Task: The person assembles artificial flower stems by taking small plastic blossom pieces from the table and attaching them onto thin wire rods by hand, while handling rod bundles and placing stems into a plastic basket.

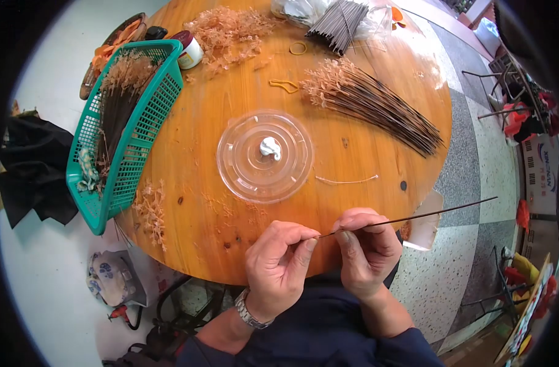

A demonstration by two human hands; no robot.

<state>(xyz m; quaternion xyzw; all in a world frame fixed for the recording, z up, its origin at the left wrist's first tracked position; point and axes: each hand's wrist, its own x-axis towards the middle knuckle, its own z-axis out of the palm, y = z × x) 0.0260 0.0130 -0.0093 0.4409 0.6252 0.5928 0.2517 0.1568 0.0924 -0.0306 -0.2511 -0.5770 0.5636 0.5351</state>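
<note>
A thin dark stick (pixel 435 212) runs between my two hands and extends to the right past the table edge. My left hand (pixel 279 260), with a metal watch on its wrist, pinches the stick's left end between thumb and forefinger. Close beside it, my right hand (pixel 368 251) pinches the same stick a little further along. Beyond the hands lies a round clear plastic lid (pixel 236 165) with a dab of white paste (pixel 270 148) at its middle. A thin pale strand (pixel 347 181) rests to the right of the lid.
A green basket (pixel 129 137) of pink-tipped stems stands at the left. Behind are a white jar (pixel 191 54), loose pink sprigs (pixel 227 37), rubber bands (pixel 283 85) and a bundle of dark sticks (pixel 339 24). Pink-tipped stems (pixel 377 104) lie at the right on the round wooden table (pixel 194 134).
</note>
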